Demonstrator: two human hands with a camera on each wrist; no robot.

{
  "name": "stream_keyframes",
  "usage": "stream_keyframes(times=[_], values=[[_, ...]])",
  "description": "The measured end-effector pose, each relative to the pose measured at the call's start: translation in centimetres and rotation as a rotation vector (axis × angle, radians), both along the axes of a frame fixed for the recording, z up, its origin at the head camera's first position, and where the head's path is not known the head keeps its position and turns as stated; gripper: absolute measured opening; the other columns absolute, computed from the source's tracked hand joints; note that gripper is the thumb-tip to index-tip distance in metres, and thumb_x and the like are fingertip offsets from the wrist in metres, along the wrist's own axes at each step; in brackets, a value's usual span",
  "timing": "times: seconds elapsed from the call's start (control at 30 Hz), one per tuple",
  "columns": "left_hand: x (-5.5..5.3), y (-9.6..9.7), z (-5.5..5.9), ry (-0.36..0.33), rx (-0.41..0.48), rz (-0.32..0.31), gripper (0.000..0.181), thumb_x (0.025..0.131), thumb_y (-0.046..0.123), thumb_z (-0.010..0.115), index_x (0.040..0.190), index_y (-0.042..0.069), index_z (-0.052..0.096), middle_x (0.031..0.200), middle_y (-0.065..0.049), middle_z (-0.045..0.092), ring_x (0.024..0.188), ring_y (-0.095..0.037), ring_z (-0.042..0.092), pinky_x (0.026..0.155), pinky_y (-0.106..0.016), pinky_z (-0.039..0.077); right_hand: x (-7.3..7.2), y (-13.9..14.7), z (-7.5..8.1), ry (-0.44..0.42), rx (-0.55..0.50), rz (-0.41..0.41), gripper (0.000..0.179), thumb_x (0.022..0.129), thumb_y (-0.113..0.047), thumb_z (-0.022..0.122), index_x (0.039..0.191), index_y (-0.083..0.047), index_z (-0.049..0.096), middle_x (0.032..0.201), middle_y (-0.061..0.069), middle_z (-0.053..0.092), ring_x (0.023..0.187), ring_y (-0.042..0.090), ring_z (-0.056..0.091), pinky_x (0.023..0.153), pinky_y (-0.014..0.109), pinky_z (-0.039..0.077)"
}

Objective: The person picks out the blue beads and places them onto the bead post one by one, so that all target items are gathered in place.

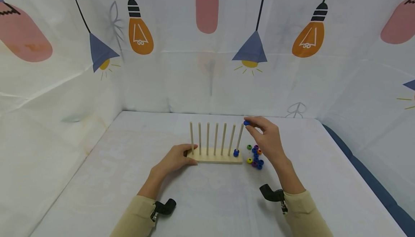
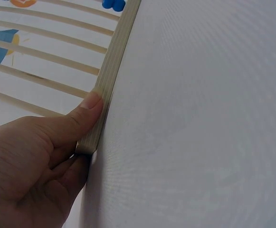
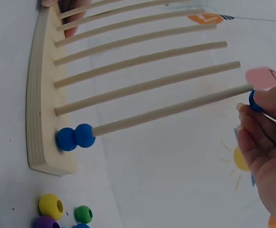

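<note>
A wooden peg board (image 1: 215, 157) with a row of several upright pegs stands on the table. My left hand (image 1: 176, 158) grips its left end, thumb (image 2: 91, 100) on the front edge and the other fingers behind. My right hand (image 1: 267, 138) pinches a blue bead (image 3: 255, 101) between thumb and fingertips, right at the top of the rightmost peg (image 3: 176, 108). Two blue beads (image 3: 76, 137) are stacked at the foot of that peg; the other pegs carry none.
Loose beads lie on the table right of the board, among them a yellow bead (image 1: 249, 160), a green bead (image 1: 249, 147) and several blue ones (image 1: 260, 162). The white table (image 1: 207, 201) meets a printed cloth backdrop (image 1: 181, 82) at its far edge.
</note>
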State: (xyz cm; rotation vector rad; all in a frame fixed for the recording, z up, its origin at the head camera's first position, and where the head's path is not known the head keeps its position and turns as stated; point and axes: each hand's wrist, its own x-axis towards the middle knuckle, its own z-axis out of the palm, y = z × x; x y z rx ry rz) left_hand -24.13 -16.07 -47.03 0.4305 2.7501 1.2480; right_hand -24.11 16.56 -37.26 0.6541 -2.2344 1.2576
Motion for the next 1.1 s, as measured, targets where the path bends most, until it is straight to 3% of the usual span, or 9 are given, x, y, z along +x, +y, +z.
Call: stream_keyframes(times=[0.33, 0.73, 1.1], values=[[0.0, 0.0, 0.1, 0.001, -0.001, -0.007, 0.063, 0.078, 0.029, 0.084, 0.137, 0.018, 0.062, 0.142, -0.003, 0.06, 0.136, -0.021, 0.051, 0.111, -0.043, 0.044, 0.2, -0.4, 0.2, 0.016, -0.02, 0.039, 0.028, 0.093, -0.002, 0.066, 0.121, -0.005, 0.07, 0.11, 0.01, 0.07, 0.101, -0.002, 0.059, 0.097, 0.007, 0.045], [0.0, 0.0, 0.1, 0.005, 0.0, -0.004, 0.062, 0.079, 0.028, 0.084, 0.136, 0.019, 0.062, 0.142, -0.003, 0.06, 0.137, -0.022, 0.051, 0.112, -0.044, 0.043, 0.4, -1.0, 0.2, 0.043, 0.008, 0.026, 0.029, 0.092, -0.002, 0.068, 0.12, -0.007, 0.07, 0.109, 0.005, 0.07, 0.1, 0.003, 0.061, 0.096, 0.007, 0.046], [0.1, 0.0, 0.1, 0.006, -0.005, -0.004, 0.062, 0.079, 0.028, 0.084, 0.136, 0.019, 0.062, 0.142, -0.002, 0.059, 0.137, -0.022, 0.05, 0.112, -0.044, 0.043, 0.5, -1.2, 0.1, -0.022, 0.014, 0.003, 0.026, 0.093, -0.005, 0.069, 0.118, -0.011, 0.072, 0.109, 0.005, 0.071, 0.099, 0.016, 0.065, 0.094, 0.006, 0.046]])
